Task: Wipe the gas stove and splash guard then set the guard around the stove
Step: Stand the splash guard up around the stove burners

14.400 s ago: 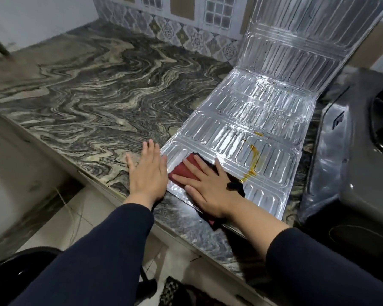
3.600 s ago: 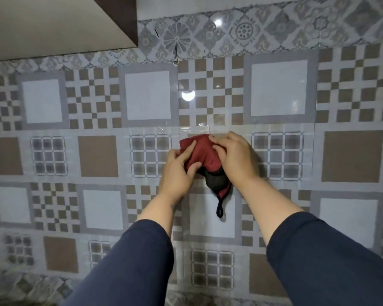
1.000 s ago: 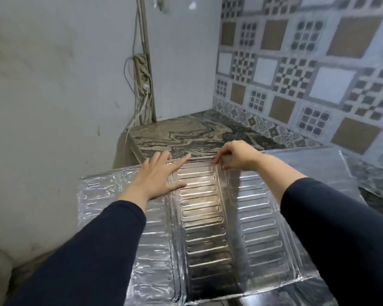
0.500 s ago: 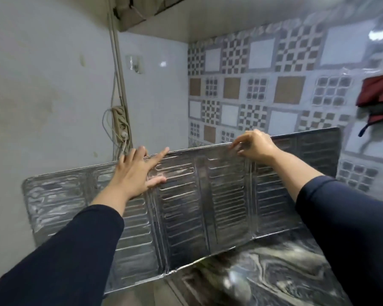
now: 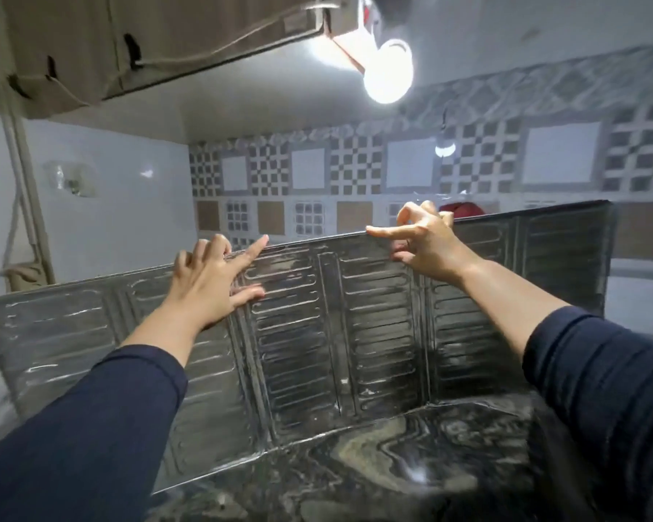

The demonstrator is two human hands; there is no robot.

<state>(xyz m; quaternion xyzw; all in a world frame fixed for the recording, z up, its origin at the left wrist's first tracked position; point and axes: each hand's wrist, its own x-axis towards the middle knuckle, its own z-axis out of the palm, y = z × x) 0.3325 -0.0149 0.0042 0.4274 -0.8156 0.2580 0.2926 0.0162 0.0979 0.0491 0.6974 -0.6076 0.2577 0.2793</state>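
The folding foil splash guard (image 5: 355, 325) stands upright on the marbled counter (image 5: 374, 465), its ribbed panels bent in a shallow angle. My left hand (image 5: 212, 284) grips its top edge left of centre, fingers over the rim and thumb on the front. My right hand (image 5: 419, 239) holds the top edge right of centre, thumb in front and fingers curled behind. The red wiping cloth (image 5: 462, 209) hangs on the tiled wall, only its top showing above the guard. The gas stove is out of view.
Patterned wall tiles (image 5: 355, 171) run behind the guard. A lit bulb (image 5: 387, 75) hangs under the wall cabinet (image 5: 148, 39). A power strip and cables (image 5: 19, 273) sit on the plain wall at left.
The view has tilted upward and the guard stands more upright with its lower edge on the counter. Both hands stay on its top edge; the right hand's fingers have spread.
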